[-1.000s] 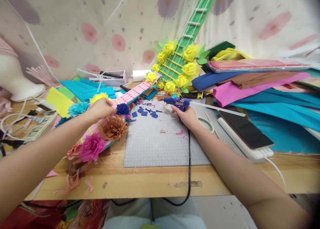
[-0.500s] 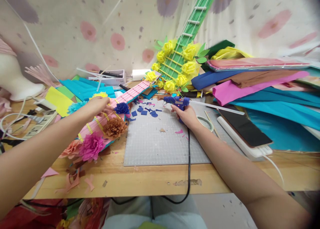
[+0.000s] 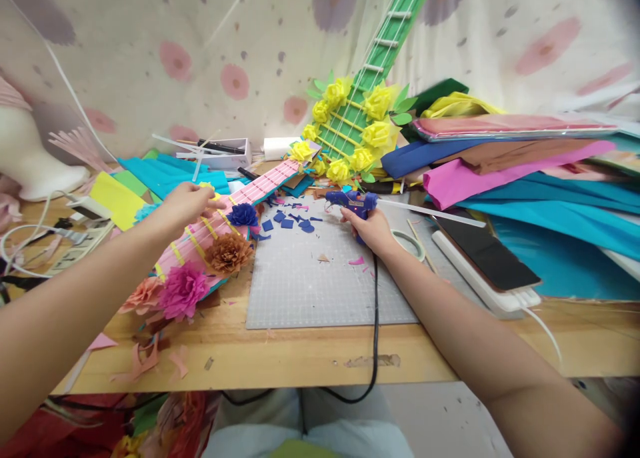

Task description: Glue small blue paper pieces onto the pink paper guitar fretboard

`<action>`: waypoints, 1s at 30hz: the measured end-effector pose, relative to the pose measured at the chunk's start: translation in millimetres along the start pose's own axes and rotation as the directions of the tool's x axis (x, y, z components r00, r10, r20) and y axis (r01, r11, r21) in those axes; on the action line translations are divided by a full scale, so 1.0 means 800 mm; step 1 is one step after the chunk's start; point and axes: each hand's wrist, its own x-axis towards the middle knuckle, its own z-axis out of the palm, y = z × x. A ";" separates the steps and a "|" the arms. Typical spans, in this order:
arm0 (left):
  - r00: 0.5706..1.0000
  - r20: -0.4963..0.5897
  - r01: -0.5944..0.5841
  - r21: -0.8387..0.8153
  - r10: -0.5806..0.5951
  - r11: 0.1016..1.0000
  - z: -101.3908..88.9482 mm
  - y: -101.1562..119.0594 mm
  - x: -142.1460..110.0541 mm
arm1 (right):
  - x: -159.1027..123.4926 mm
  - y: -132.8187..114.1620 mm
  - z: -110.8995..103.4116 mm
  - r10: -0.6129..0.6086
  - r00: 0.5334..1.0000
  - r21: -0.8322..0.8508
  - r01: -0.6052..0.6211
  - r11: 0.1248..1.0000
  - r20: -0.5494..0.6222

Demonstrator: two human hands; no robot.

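Observation:
My left hand point(image 3: 187, 203) rests with curled fingers on the body of a pink paper guitar point(image 3: 220, 228), just left of a dark blue paper flower point(image 3: 243, 214). What its fingers pinch is hidden. A brown flower point(image 3: 229, 253), a magenta flower point(image 3: 183, 290) and a peach flower point(image 3: 141, 297) sit lower on that guitar. My right hand point(image 3: 369, 228) grips a blue glue gun point(image 3: 353, 203) over the grey cutting mat point(image 3: 325, 281), its nozzle pointing left. A clear glue stick point(image 3: 433, 213) juts from its back.
A green paper guitar point(image 3: 373, 78) with yellow flowers leans on the backdrop. Stacked coloured paper sheets point(image 3: 515, 165) fill the right. A phone point(image 3: 483, 251) lies on a white slab beside a tape roll point(image 3: 411, 241). Blue scraps point(image 3: 293, 223) litter the mat. A power strip point(image 3: 75, 245) lies left.
My left hand slid left and up, off the blue flower and onto the guitar body. The view shifted slightly. The right hand and glue gun stayed put.

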 end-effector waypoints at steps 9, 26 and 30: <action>0.890 -0.045 -0.436 0.212 0.455 0.874 0.071 0.045 -0.054 | -0.001 0.000 0.000 0.029 1.000 -0.007 -0.029 1.000 0.004; 0.881 0.032 -0.472 -0.017 0.472 0.882 0.207 0.001 -0.046 | 0.002 0.002 0.000 0.002 1.000 0.007 -0.002 1.000 -0.019; 0.894 0.010 -0.444 -0.120 0.448 0.888 0.207 -0.002 -0.042 | 0.003 0.004 0.001 0.000 1.000 0.018 0.001 1.000 -0.016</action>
